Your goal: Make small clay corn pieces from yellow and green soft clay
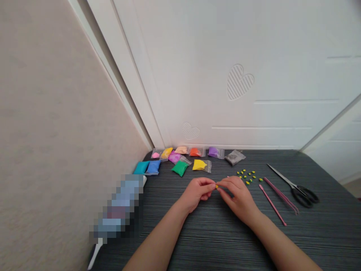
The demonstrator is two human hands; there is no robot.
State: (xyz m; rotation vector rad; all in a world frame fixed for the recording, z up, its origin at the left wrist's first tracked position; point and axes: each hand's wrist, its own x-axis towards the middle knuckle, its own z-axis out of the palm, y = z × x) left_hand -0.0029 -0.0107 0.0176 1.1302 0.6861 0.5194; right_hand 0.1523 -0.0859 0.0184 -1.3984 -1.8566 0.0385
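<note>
A tiny yellow piece of modelling clay (217,187) is pinched between the fingertips of my left hand (200,192) and my right hand (236,195), which meet above the dark table. The left fingers curl in behind its thumb and index finger. From the other side, the right thumb and index finger close on the same piece, and their tips hide part of it. Just beyond my right hand lie several small yellow-and-green clay pieces (248,183). Behind my left hand are a yellow clay packet (199,165) and a green clay packet (179,168).
Right of my hands lie a pink modelling stick (272,205), pink tweezers (280,195) and black-handled scissors (303,195). More clay packets, among them orange (194,151), purple (213,152), grey (234,157) and blue (153,166), line the back. A blurred object (118,210) leans at left.
</note>
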